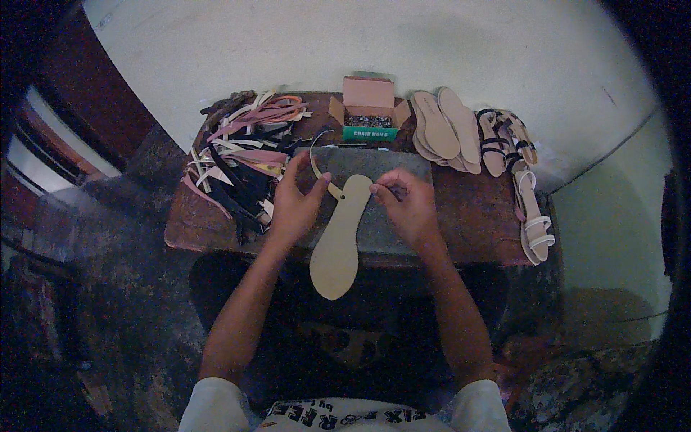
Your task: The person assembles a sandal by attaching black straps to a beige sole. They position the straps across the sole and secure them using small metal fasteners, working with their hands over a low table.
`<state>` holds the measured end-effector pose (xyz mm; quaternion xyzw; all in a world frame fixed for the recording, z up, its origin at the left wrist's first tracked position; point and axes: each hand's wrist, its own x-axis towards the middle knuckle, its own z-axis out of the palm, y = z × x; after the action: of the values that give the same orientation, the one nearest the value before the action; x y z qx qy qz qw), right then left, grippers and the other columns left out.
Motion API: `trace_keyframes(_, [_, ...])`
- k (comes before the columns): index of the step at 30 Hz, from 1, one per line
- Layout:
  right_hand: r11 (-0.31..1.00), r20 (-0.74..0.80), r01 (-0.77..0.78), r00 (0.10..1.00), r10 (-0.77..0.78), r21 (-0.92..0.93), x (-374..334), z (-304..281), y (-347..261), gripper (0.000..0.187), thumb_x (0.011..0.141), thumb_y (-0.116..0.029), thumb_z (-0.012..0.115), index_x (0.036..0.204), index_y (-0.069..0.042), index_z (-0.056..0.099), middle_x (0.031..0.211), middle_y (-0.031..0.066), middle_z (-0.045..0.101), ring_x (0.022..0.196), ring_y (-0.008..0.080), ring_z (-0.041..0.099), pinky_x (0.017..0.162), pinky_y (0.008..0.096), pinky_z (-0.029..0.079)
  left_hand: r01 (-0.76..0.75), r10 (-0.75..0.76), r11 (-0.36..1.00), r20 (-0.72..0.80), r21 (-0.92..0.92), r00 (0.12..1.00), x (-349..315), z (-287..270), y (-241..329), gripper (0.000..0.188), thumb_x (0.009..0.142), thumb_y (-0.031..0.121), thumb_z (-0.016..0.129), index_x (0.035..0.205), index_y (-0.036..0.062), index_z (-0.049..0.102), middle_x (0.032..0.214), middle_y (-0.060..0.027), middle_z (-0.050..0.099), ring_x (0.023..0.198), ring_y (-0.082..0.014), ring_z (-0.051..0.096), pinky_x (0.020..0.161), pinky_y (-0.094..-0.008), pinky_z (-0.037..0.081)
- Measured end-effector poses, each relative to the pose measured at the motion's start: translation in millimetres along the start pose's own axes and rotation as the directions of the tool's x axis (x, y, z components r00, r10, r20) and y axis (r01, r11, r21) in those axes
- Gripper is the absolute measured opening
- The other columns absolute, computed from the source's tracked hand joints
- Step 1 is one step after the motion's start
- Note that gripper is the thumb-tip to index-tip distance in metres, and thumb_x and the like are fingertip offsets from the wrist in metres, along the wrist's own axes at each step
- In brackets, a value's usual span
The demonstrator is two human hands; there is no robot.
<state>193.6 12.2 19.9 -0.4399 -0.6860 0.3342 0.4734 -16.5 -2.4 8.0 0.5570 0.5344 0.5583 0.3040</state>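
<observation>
A cream shoe sole [337, 248] lies with its narrow heel end on a grey slab [403, 162] and its broad toe end past the near edge of the table. My left hand [296, 198] pinches a thin pale strap [314, 163] between thumb and fingers. The strap curves up from the sole's left edge, where a small dark spot shows. At the right edge of the heel end, my right hand [408, 203] has its thumb and forefinger pressed together on the sole. Any small item between those fingertips is too small to make out.
Behind the slab stands an open box of nails [368, 129]. A heap of mixed straps [241, 162] covers the wooden table's [475, 223] left side. Stacked beige soles [450, 129], black strapped sandals [505, 140] and a white sandal [533, 219] lie at the right. The wall [461, 43] rises behind.
</observation>
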Motion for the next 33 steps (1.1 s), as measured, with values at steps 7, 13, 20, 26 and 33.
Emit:
trace_keyframes(7, [0.989,0.098,-0.139,0.985,0.143,-0.042,0,-5,0,0.014,0.087,-0.01,0.071,0.097,-0.001,0.072,0.086,0.0129,0.072,0.076,0.0195,0.07,0.071,0.032,0.054,-0.059,0.059,0.996,-0.007,-0.062,0.998,5,4,-3,0.048,0.092,0.001,0.062,0.138,0.0033,0.045,0.118,-0.0114,0.065,0.108,-0.0197,0.063,0.088,-0.0328,0.052])
trace_keyframes(13, [0.99,0.018,0.005,1.0,-0.003,-0.139,0,-3,17,0.014,0.088,-0.007,0.068,0.099,-0.001,0.073,0.092,0.0134,0.073,0.08,0.0185,0.07,0.074,0.0306,0.055,-0.013,0.009,0.994,-0.04,-0.106,0.999,4,-2,2,0.042,0.093,0.0,0.061,0.133,0.0012,0.05,0.112,-0.0085,0.067,0.094,-0.0143,0.064,0.08,-0.0286,0.053])
trace_keyframes(20, [0.937,-0.038,-0.287,0.953,0.3,0.199,2,8,17,0.016,0.093,-0.004,0.063,0.107,0.002,0.07,0.095,0.0107,0.072,0.083,0.0184,0.071,0.073,0.0301,0.059,0.015,-0.028,0.975,-0.059,-0.223,0.998,2,-8,11,0.045,0.092,-0.002,0.062,0.135,0.0012,0.049,0.113,-0.0101,0.067,0.096,-0.0133,0.064,0.079,-0.0267,0.053])
trace_keyframes(26, [0.894,0.043,-0.347,0.936,0.35,0.285,1,9,19,0.02,0.096,-0.005,0.059,0.11,0.006,0.067,0.094,0.0126,0.072,0.081,0.0181,0.07,0.07,0.0313,0.06,-0.06,0.057,0.978,-0.023,-0.2,0.998,-2,-6,20,0.052,0.092,-0.004,0.06,0.142,0.0075,0.048,0.113,-0.0115,0.066,0.098,-0.015,0.064,0.085,-0.0302,0.052])
trace_keyframes(33, [0.822,0.078,-0.392,0.915,0.397,0.413,0,12,11,0.023,0.096,-0.007,0.06,0.111,0.009,0.066,0.094,0.0143,0.072,0.083,0.0201,0.07,0.075,0.0318,0.062,-0.332,0.324,0.932,0.078,0.146,0.943,-3,-10,26,0.043,0.089,-0.001,0.062,0.132,0.0084,0.06,0.108,-0.0131,0.064,0.095,-0.025,0.065,0.086,-0.0343,0.051])
